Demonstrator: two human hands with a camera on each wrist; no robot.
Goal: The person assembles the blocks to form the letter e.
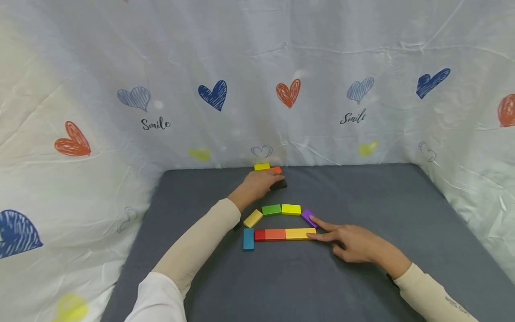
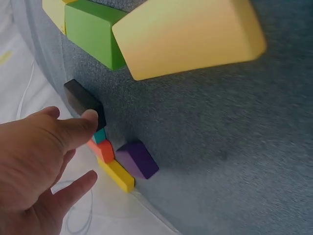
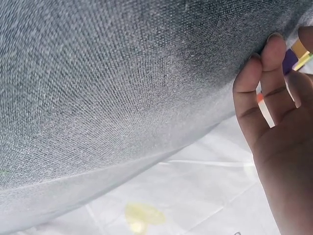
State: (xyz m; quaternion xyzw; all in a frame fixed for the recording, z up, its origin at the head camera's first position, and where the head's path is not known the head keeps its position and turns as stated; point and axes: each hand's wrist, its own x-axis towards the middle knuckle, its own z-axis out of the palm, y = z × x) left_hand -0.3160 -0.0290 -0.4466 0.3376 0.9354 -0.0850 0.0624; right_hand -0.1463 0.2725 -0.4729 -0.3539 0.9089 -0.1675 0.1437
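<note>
My left hand [image 1: 260, 184] reaches to the far side of the table and pinches a black block [image 2: 83, 100], its fingertips on the block's edge. Nearer to me, a row holds a blue block [image 1: 248, 239], a red block [image 1: 259, 235], an orange block [image 1: 275, 235] and a yellow block [image 1: 297, 234]. Above that row arch a tan block [image 1: 253, 218], a green block [image 1: 271, 209], a second yellow block [image 1: 291, 209] and a purple block [image 1: 307, 217]. My right hand [image 1: 354, 243] rests extended fingertips on the purple block and on the row's yellow end.
Beyond the left hand, another yellow block [image 1: 262, 166] and an orange-red block [image 1: 276, 170] lie at the far edge. The left wrist view adds a teal block [image 2: 100, 136] and a dark purple block [image 2: 138, 159]. A white curtain [image 1: 249, 53] backs the grey table [image 1: 362, 192].
</note>
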